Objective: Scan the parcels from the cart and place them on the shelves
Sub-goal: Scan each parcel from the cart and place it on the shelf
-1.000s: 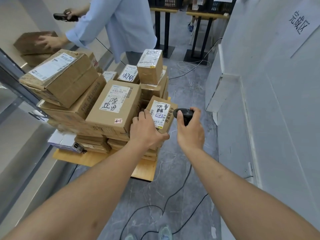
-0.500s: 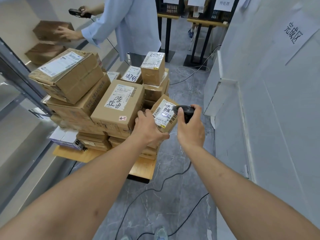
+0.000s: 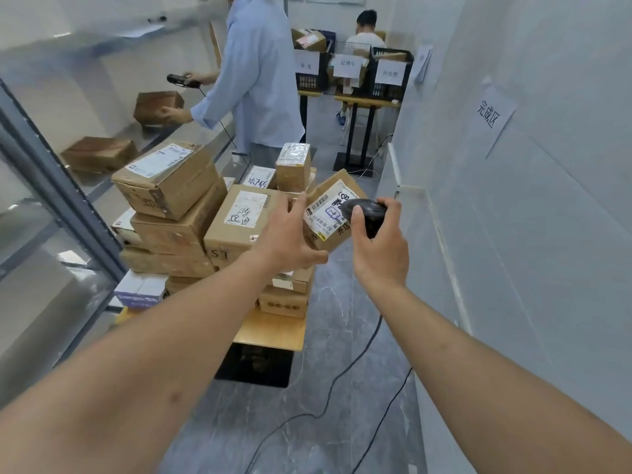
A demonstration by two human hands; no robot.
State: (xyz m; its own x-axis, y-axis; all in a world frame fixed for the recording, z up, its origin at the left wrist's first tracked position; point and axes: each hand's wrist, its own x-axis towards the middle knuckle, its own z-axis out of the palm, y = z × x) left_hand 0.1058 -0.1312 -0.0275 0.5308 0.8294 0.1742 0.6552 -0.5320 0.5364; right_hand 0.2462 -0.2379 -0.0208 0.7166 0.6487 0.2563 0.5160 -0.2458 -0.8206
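Note:
My left hand [image 3: 290, 239] grips a small cardboard parcel [image 3: 330, 213] with a white barcode label, tilted and held clear of the stack. My right hand [image 3: 379, 241] holds a black corded scanner [image 3: 366, 210] right beside the label, its head over the parcel's upper right. Several more cardboard parcels [image 3: 171, 179] are piled on a wooden-topped cart [image 3: 273, 331] just left of and below my hands. Grey metal shelves [image 3: 58, 186] run along the left wall with two brown parcels [image 3: 99, 153] on them.
A person in a light blue shirt [image 3: 256, 73] stands beyond the cart, holding a scanner and a box at the shelf. Another person sits at the back by black crates [image 3: 390, 75] on stands. Scanner cables [image 3: 328, 395] trail over the grey floor. A white wall closes the right side.
My left hand has lifted the small parcel off the stack and tilted its label toward the scanner. My view has risen, showing the shelves and the back of the room.

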